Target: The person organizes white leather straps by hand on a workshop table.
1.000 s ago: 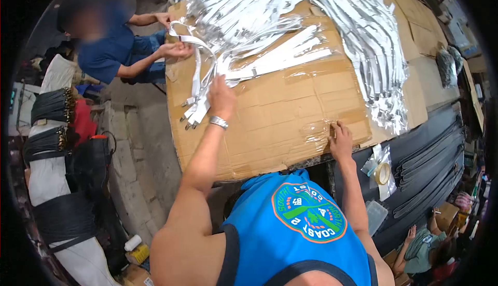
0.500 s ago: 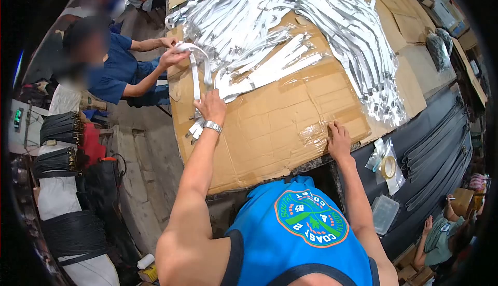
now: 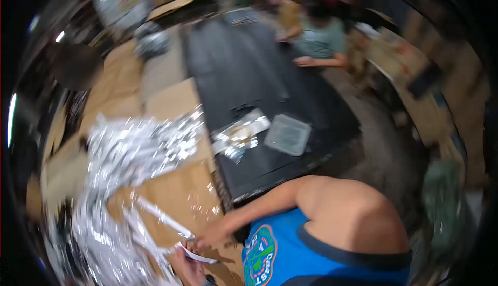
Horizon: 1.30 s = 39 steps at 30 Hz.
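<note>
Right hand point(image 3: 211, 234) has joined left hand point(image 3: 190, 266); clear box point(image 3: 288, 135) contents blurred.

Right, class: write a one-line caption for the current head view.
Left hand and right hand meet at a white strap over cardboard, beside a shiny white heap.

A person in a bright blue tank top point(image 3: 290, 242), wide dark trim point(image 3: 337, 252) around the arm hole, a big round picture point(image 3: 262, 255) on the cloth with an orange line, green shapes and pale letters spelling COAST, a blurry watch point(image 3: 209, 281) on the left wrist
</note>
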Motion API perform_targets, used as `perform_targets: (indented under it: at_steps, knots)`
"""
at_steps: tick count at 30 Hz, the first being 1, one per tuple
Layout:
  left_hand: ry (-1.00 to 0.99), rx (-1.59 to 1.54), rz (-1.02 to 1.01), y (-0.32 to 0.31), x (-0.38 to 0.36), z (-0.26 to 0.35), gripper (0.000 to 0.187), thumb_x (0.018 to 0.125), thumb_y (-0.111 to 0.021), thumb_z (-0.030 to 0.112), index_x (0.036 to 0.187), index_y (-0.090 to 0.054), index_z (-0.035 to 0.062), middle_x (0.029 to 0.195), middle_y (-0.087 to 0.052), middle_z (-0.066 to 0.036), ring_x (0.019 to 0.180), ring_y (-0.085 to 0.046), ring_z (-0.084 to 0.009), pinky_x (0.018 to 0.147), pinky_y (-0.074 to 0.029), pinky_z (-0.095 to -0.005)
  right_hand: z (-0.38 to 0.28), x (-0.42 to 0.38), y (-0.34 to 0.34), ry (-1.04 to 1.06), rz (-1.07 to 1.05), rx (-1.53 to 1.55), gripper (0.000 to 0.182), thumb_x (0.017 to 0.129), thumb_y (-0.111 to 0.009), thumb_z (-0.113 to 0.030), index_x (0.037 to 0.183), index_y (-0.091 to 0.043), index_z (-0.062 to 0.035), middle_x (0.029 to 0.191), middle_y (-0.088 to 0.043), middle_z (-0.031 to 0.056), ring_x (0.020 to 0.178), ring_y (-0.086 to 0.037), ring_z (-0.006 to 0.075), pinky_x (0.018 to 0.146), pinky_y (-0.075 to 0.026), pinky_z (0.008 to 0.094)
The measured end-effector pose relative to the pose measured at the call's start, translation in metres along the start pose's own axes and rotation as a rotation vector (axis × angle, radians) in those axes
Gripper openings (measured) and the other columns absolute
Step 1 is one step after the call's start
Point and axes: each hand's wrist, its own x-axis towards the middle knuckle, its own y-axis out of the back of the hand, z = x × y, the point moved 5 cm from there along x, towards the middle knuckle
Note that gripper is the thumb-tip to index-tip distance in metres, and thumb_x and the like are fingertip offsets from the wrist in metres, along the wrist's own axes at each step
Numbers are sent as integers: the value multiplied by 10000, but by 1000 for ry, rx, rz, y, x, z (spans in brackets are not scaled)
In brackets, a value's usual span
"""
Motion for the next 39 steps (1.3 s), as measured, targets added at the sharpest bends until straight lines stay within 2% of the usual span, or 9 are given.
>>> perform_targets:
  at_steps: [2,4,7,9,12,18,22,28,39]
  knots:
    - [100,-134,-79,-7,31,-34,325,947,-604,198,1223,-557,32,1051,-660,-62,929,-618,-139,827,-515,-278,23,20,-27,435,295,266,366,898,-556,-305,1175,-572,-66,836,-636,94,788,-621,246,707,-509,388]
    - [125,-223,-264,-14,58,-71,373,958,-583,183,1292,-535,26,1164,-648,-72,1041,-605,-149,922,-492,-298,22,-26,-15,160,316,329,379,873,-583,-241,1201,-541,-56,801,-631,75,728,-614,204,636,-507,355]
    - [77,-278,-99,-53,41,-72,335,974,-559,196,1255,-532,17,1170,-617,-126,1028,-606,-172,883,-509,-313,24,-88,1,-173,268,399,330,829,-629,-165,1128,-573,-36,756,-625,41,621,-589,123,522,-490,297]
    - [68,-259,-295,-49,54,-79,412,975,-557,202,1335,-492,11,1302,-573,-111,1188,-538,-176,1017,-441,-338,57,-101,-9,-198,362,424,250,877,-620,-239,1020,-621,-35,777,-634,45,628,-606,142,547,-528,302]
    - [192,-267,-288,-59,52,-97,371,959,-581,197,1276,-528,12,1203,-613,-93,1111,-575,-192,973,-468,-334,76,-134,-15,-285,369,676,225,941,-535,-275,965,-579,-55,724,-639,56,612,-608,132,507,-491,299]
    - [348,30,-215,-124,-16,-173,299,963,-594,248,1205,-525,86,1207,-628,-107,1031,-636,-210,818,-545,-353,102,-174,16,-288,172,162,344,906,-593,-371,986,-652,-42,845,-705,104,733,-678,232,679,-529,367]
    - [236,100,-45,-128,-3,-167,305,966,-591,265,1190,-514,73,1149,-646,-113,948,-662,-214,746,-564,-330,110,-216,65,-350,344,99,339,852,-611,-396,977,-693,-91,966,-706,133,937,-663,315,809,-504,448]
    - [145,292,-7,-76,25,-170,311,974,-575,310,1164,-521,71,1108,-671,-100,909,-675,-170,697,-521,-264,151,-213,153,-315,884,-354,200,877,-589,-189,1018,-656,-63,974,-654,122,930,-630,350,810,-497,453]
    - [66,235,-83,-65,30,-178,305,981,-563,279,1176,-515,49,1105,-665,-106,924,-674,-178,695,-522,-263,201,-138,160,-287,897,-793,170,798,-602,-62,968,-596,-62,955,-586,134,950,-592,331,769,-504,453]
